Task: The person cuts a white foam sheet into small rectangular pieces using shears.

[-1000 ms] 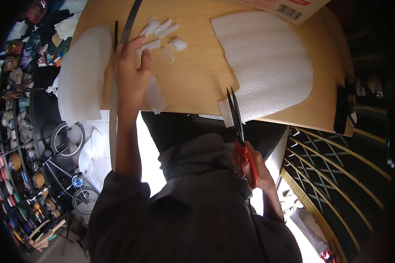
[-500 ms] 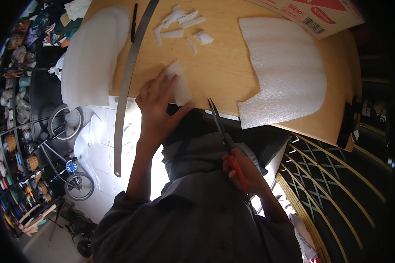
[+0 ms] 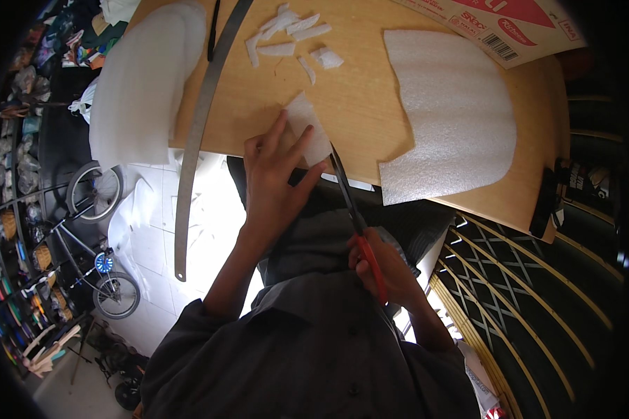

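A small piece of white foam sheet (image 3: 311,129) lies by the near edge of the wooden table, one corner pointing away from me. My left hand (image 3: 276,164) holds it, fingers across its left side and thumb near its lower edge. In my right hand (image 3: 384,269) are scissors (image 3: 349,192) with red handles and dark blades. Their tips reach the right edge of the foam piece; whether the blades are around it or only touching, I cannot tell. Farther back on the table lie several white foam scraps (image 3: 297,35).
A large foam sheet (image 3: 461,119) covers the table's right side, beside a cardboard box (image 3: 500,31). Stacked foam (image 3: 143,91) lies at the left, near a long metal ruler (image 3: 201,126) overhanging the edge and a black pen-like stick (image 3: 213,31). A bicycle (image 3: 94,241) stands at the left.
My left hand has moved right with the foam piece, which has turned slightly. The scissors have come up to its right edge, where before they were apart from it.
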